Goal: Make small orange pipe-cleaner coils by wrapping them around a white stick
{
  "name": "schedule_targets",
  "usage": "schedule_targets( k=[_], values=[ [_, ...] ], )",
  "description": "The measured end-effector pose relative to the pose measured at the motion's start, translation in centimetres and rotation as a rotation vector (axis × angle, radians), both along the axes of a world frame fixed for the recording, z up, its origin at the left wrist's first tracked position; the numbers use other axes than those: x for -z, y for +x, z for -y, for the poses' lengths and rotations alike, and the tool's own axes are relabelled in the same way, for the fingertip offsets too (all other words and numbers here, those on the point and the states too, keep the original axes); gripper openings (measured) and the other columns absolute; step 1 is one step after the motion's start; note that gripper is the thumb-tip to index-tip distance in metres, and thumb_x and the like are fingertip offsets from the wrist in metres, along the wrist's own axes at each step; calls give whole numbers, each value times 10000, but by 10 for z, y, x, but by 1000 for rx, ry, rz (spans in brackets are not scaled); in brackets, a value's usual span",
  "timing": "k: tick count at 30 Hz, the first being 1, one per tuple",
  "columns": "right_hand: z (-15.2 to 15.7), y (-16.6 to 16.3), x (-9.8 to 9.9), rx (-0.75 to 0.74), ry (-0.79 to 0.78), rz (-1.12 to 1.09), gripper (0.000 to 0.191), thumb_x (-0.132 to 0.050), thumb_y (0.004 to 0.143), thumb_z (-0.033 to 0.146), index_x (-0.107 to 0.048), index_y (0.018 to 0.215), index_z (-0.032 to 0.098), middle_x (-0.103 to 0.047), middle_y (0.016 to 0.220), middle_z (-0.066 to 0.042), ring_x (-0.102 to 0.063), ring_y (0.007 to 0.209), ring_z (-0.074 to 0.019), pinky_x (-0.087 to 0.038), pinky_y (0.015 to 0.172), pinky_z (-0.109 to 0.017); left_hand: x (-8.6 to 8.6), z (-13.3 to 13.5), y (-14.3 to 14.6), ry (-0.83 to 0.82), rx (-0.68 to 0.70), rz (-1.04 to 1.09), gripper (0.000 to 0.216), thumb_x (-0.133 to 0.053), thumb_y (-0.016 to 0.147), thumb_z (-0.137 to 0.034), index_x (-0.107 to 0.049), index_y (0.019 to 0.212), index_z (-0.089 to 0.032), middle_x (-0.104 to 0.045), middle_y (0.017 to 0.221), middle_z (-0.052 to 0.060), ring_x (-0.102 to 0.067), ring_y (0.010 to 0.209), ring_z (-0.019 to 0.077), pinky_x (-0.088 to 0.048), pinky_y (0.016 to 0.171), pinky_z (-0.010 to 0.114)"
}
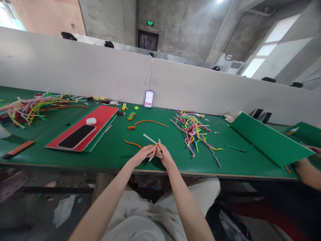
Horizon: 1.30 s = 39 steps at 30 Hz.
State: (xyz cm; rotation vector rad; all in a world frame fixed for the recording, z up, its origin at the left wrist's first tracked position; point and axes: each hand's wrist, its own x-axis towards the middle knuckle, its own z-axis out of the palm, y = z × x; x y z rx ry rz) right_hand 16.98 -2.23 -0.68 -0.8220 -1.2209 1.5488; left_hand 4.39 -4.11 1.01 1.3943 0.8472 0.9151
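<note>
A white stick [149, 138] with a small orange piece at its near end is pinched between the left hand [142, 154] and right hand [164, 155] at the green table [112, 147] edge, seemingly for steadiness. Loose pipe cleaners [194, 129] lie at two o'clock; no container is seen.

Open green table [112, 147] lies just left of the joined hands, bare up to the red board [102, 115] carrying a phone [76, 136]. Far ahead, orange pipe cleaner pieces [150, 122] dot the path. On the right, a tangled pipe cleaner pile [194, 129] blocks, then a raised green board [268, 140].
</note>
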Motion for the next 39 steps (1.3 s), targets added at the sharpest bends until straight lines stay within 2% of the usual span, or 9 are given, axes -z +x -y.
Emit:
schedule_targets(
  k=[7, 10, 18, 22, 25, 28, 31, 35, 39],
  values=[
    [6, 4, -2, -154, -31, -77, 468, -449, 780, 555, -334, 496, 202, -205, 320, 110, -145, 275, -33, -141, 328, -199, 10, -4, 2, -32, -105, 64, 320, -458, 756, -476, -407, 672, -171, -319, 524, -67, -289, 445, 62, -266, 434, 200],
    [9, 6, -3, -197, -36, -50, 471, -435, 805, 524, -322, 483, 200, -206, 304, 108, -147, 262, -33, -112, 322, -203, 13, -4, 1, -37, -98, 72, 302, -479, 745, -462, -426, 690, -169, -329, 523, -68, -293, 454, 67, -275, 446, 202],
    [11, 15, -5, -313, 5, 167, 493, -384, 806, 549, -317, 460, 204, -199, 290, 105, -160, 264, -37, -138, 333, -202, -6, -1, -18, -74, 156, -1, 303, -522, 732, -440, -508, 780, -141, -420, 614, -26, -374, 506, 73, -311, 481, 208],
    [7, 16, -12, -350, 61, 365, 488, -401, 776, 577, -356, 471, 199, -233, 321, 97, -181, 290, -45, -148, 337, -203, -14, -18, -31, -120, 275, -156, 296, -541, 690, -441, -515, 688, -146, -428, 518, -24, -397, 446, 89, -317, 443, 223],
    [-4, 14, -18, -315, 123, 526, 488, -444, 751, 576, -364, 455, 197, -252, 330, 87, -209, 303, -53, -155, 342, -208, -18, -37, -38, -127, 287, -296, 235, -589, 643, -382, -523, 623, -157, -395, 457, -43, -341, 382, 77, -265, 387, 211],
    [-15, 10, -18, -187, 217, 667, 475, -482, 764, 516, -398, 432, 187, -356, 349, 56, -306, 341, -70, -205, 387, -214, -19, -52, -38, -77, 205, -411, 204, -579, 651, -344, -524, 579, -161, -377, 438, -50, -296, 360, 71, -235, 370, 211],
    [-19, 4, -12, 5, 307, 780, 391, -461, 822, 407, -474, 498, 188, -437, 412, 27, -406, 426, -103, -252, 467, -225, -15, -56, -28, 32, 37, -509, 214, -496, 720, -313, -504, 560, -170, -413, 469, -36, -366, 410, 96, -290, 418, 216],
    [-15, -3, 1, 232, 366, 901, 279, -418, 859, 295, -514, 617, 194, -519, 529, -15, -471, 507, -138, -255, 515, -241, -3, -39, -11, 216, -230, -638, 194, -395, 793, -221, -490, 629, -179, -515, 616, 9, -490, 619, 149, -358, 578, 242],
    [-15, -4, 8, 301, 389, 946, 309, -386, 876, 310, -533, 625, 206, -538, 533, -23, -501, 514, -150, -273, 520, -244, 7, -18, 0, 343, -386, -725, 228, -306, 864, -245, -489, 740, -187, -552, 754, 51, -515, 749, 187, -360, 680, 282]
  ],
)
